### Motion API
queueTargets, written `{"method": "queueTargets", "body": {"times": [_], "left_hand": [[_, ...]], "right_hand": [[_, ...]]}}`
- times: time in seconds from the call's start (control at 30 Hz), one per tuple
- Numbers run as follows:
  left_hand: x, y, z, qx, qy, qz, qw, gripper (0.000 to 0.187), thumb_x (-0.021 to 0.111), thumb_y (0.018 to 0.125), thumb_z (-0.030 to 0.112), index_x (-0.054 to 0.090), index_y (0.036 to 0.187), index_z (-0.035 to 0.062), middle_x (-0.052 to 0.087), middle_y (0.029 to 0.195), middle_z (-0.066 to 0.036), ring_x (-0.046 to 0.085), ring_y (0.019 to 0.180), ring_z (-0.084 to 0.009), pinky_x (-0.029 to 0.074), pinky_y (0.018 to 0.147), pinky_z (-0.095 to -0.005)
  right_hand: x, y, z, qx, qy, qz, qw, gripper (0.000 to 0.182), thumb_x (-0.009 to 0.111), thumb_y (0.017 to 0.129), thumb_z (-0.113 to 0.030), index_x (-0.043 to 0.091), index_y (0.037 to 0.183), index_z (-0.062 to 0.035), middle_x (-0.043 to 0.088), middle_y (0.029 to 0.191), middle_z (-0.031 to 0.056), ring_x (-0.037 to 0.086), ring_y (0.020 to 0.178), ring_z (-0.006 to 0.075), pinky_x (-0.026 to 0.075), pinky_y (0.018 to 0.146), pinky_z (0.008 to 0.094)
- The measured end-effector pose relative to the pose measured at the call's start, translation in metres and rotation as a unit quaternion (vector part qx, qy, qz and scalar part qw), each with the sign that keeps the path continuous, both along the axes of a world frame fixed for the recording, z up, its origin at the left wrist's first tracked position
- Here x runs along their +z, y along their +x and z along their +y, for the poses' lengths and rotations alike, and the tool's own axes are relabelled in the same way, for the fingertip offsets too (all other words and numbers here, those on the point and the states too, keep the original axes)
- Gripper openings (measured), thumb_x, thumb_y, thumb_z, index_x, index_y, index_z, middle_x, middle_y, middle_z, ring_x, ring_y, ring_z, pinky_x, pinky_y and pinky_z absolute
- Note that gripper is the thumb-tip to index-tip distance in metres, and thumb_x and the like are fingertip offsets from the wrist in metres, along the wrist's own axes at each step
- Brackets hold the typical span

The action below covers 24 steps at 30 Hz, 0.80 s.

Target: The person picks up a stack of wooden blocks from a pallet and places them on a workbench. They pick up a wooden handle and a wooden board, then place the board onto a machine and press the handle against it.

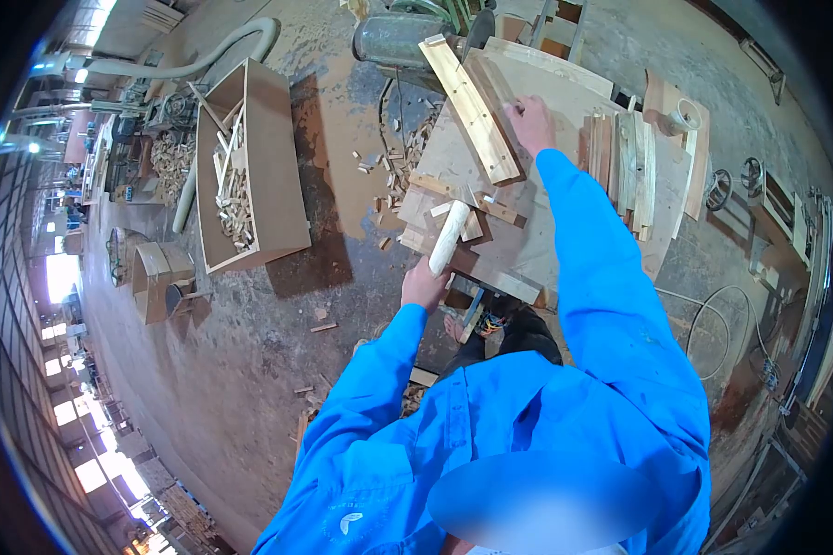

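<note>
My left hand is closed around the lower end of a pale, rounded wooden piece at the near left edge of the workbench. Over the bench's far part is my right hand, its fingers curled together; whatever they hold, if anything, is too small to make out. Just left of that hand lies a long, slightly curved wooden board with a row of small dark marks or holes. Between the two hands, a wooden strip and short offcuts rest on the bench.
Several wooden strips lie side by side on the bench's right. A roll of tape sits behind them. On the floor at left stands a large open box holding wood scraps. A machine cylinder stands beyond the bench.
</note>
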<state>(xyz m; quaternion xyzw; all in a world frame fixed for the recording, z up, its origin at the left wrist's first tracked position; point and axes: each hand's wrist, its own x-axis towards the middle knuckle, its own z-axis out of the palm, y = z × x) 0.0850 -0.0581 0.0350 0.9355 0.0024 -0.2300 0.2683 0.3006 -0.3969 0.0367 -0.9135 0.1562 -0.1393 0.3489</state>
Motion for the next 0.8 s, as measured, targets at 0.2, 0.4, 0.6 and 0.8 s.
{"method": "queueTargets", "body": {"times": [0.2, 0.4, 0.6, 0.8], "left_hand": [[0.0, -0.028, 0.023, 0.03, -0.023, -0.006, 0.999, 0.043, 0.07, 0.093, 0.044, 0.068, 0.109, 0.0034, 0.074, 0.101, -0.028, 0.071, 0.1, -0.0492, 0.056, 0.089, -0.0585], [0.006, -0.049, 0.045, 0.018, 0.01, 0.037, 0.999, 0.044, 0.074, 0.092, 0.041, 0.067, 0.111, 0.0019, 0.074, 0.105, -0.028, 0.07, 0.103, -0.0474, 0.055, 0.088, -0.056], [0.006, -0.059, 0.054, 0.02, -0.006, 0.029, 0.999, 0.04, 0.076, 0.093, 0.036, 0.066, 0.111, 0.002, 0.074, 0.102, -0.027, 0.07, 0.101, -0.0479, 0.055, 0.086, -0.0565], [0.003, -0.061, 0.056, 0.027, -0.001, 0.033, 0.999, 0.04, 0.076, 0.095, 0.038, 0.066, 0.112, 0.0027, 0.074, 0.101, -0.027, 0.071, 0.1, -0.0472, 0.055, 0.085, -0.0569]], "right_hand": [[-0.017, -0.03, 0.036, 0.045, 0.008, -0.069, 0.997, 0.031, 0.069, 0.096, -0.027, 0.079, 0.114, -0.0045, 0.072, 0.115, 0.0218, 0.067, 0.111, 0.0416, 0.054, 0.098, 0.05], [-0.017, -0.019, 0.069, 0.043, 0.006, 0.019, 0.999, 0.029, 0.066, 0.098, -0.028, 0.08, 0.114, -0.0082, 0.073, 0.113, 0.0223, 0.067, 0.109, 0.0424, 0.053, 0.097, 0.0518], [-0.018, 0.009, 0.08, 0.052, -0.011, 0.019, 0.998, 0.029, 0.065, 0.1, -0.032, 0.081, 0.112, -0.0098, 0.072, 0.11, 0.0224, 0.067, 0.107, 0.0429, 0.053, 0.096, 0.0534], [-0.02, 0.019, 0.081, 0.063, -0.025, 0.034, 0.997, 0.029, 0.065, 0.101, -0.032, 0.081, 0.113, -0.0122, 0.072, 0.112, 0.0212, 0.068, 0.108, 0.0424, 0.053, 0.097, 0.053]]}}
